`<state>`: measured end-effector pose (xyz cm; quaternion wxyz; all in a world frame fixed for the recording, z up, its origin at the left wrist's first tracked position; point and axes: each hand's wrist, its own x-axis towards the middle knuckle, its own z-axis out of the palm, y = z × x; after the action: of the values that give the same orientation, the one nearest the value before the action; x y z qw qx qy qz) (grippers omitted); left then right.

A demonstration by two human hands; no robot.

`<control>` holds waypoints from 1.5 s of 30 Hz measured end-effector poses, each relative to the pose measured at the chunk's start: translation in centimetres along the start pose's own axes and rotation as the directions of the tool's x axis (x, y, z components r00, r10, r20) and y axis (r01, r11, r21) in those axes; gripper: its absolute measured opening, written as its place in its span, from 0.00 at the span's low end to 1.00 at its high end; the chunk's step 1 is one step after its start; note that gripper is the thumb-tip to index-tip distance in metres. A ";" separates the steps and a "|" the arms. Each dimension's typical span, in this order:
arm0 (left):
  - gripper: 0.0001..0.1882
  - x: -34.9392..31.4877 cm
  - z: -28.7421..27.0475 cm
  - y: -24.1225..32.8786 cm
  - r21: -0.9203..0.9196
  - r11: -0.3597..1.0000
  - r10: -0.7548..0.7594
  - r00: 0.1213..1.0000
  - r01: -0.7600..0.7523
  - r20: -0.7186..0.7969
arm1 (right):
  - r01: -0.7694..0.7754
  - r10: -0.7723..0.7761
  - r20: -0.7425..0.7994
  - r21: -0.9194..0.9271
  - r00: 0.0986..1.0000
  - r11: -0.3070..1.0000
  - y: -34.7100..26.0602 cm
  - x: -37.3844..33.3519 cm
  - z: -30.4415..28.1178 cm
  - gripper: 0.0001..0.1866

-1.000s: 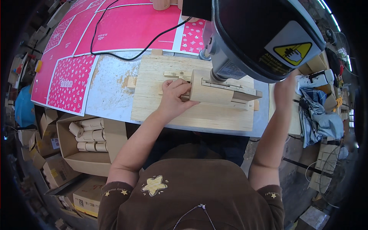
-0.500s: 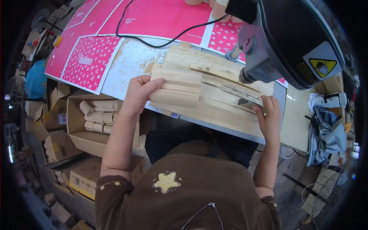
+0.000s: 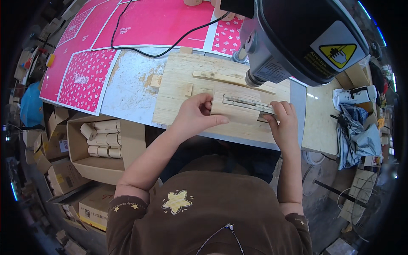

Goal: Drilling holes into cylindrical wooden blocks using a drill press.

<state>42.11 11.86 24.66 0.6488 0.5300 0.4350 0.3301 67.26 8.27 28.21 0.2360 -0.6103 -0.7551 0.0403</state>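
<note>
A pale wooden block with a rounded side lies on the flat wooden board, below the drill press head. My left hand grips its left end, thumb along the near side and fingers behind. Across the block's top lies a narrow slotted strip, metallic-looking. My right hand pinches the strip's right end between thumb and fingers. Just above the block is the drill chuck; I cannot make out a bit in it.
A wooden batten runs along the board behind the block. Pink printed sheets and a black cable lie at the back. An open carton of wooden cylinders stands at left; grey cloth hangs at right.
My left hand has brought the wooden block rightward and down onto the board, under the slotted strip. The right hand keeps hold of the strip's end. The whole view has shifted slightly.
</note>
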 end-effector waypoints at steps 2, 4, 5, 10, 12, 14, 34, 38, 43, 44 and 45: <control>0.30 0.1 -0.2 -0.1 0.251 0.942 0.234 0.972 -0.222 -0.020 | -0.006 0.006 -0.024 -0.010 1.000 1.000 0.5 0.0 0.0 0.16; 0.32 0.2 -0.4 -0.7 0.491 0.777 0.449 0.894 -0.394 0.008 | -0.005 0.005 -0.043 -0.009 0.999 1.000 0.6 0.2 0.0 0.17; 0.33 0.6 -0.3 -1.4 0.610 0.644 0.567 0.823 -0.461 0.023 | -0.036 0.036 -0.054 -0.010 0.998 0.999 0.6 0.6 0.0 0.17; 0.37 1.9 0.0 -2.6 0.790 0.526 0.604 0.792 -0.316 -0.085 | -0.097 0.096 -0.040 -0.032 0.995 0.995 0.7 2.8 1.1 0.19; 0.36 2.5 -1.5 -3.6 0.761 0.562 0.597 0.796 -0.325 -0.100 | 0.024 -0.024 -0.056 -0.001 0.998 1.000 0.1 3.2 1.8 0.19; 0.34 3.0 -2.9 -3.8 0.745 0.542 0.606 0.795 -0.389 -0.027 | -0.016 0.021 -0.037 0.128 0.999 0.992 0.3 3.0 1.5 0.20; 0.29 3.4 -3.2 -3.6 0.741 0.500 0.597 0.798 -0.448 0.080 | 0.122 -0.091 -0.486 0.033 0.869 0.992 -5.8 3.8 -10.2 0.08; 0.29 3.3 -3.3 -3.7 0.748 0.489 0.599 0.796 -0.448 0.084 | 0.025 0.000 -0.430 0.051 0.903 0.998 -5.4 0.0 -4.9 0.08; 0.29 3.2 -3.2 -3.4 0.759 0.478 0.591 0.801 -0.441 0.094 | 0.145 -0.121 -0.529 0.003 0.840 0.989 -2.2 0.6 0.7 0.08; 0.29 3.2 -3.1 -3.5 0.760 0.478 0.593 0.800 -0.441 0.091 | 0.159 -0.143 -0.527 -0.015 0.837 0.987 -2.0 0.6 0.7 0.09; 0.29 3.2 -3.3 -3.6 0.767 0.474 0.595 0.800 -0.433 0.083 | 0.167 -0.146 -0.530 -0.009 0.835 0.986 -2.0 0.6 0.3 0.09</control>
<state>40.31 15.20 20.24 0.1916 0.8199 0.4118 0.3484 65.22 8.37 28.79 0.4486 -0.5295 -0.7073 -0.1345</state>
